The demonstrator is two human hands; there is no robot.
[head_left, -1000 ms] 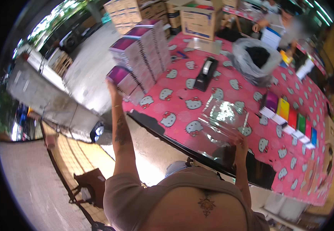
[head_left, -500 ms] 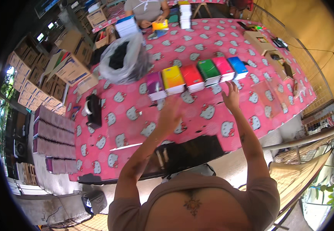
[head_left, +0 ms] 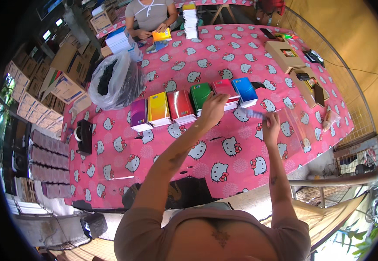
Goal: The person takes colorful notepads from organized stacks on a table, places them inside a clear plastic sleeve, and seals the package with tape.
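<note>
Several stacks of spiral notebooks stand side by side in a row: a purple stack (head_left: 139,114), a yellow stack (head_left: 158,106), a red stack (head_left: 180,104), a green stack (head_left: 200,94), a pink stack (head_left: 222,87) and a blue stack (head_left: 244,90). My left hand (head_left: 215,108) reaches over to the near edge of the pink stack, its fingers closed on a pink notebook there. To the right, my right hand (head_left: 271,124) pinches a thin blue notebook (head_left: 254,114), smeared by motion, in front of the blue stack.
The table (head_left: 228,169) has a pink patterned cover. A plastic bag (head_left: 121,82) with dark contents and a black tape dispenser (head_left: 83,137) lie leftward. Open cardboard boxes (head_left: 280,56) sit at right. Across the table, a person (head_left: 152,17) handles a yellow notebook (head_left: 162,35).
My left hand has moved from the bare cover onto the pink stack. My right hand has drawn back from the blue stack with a blue notebook. The view has shifted rightward.
</note>
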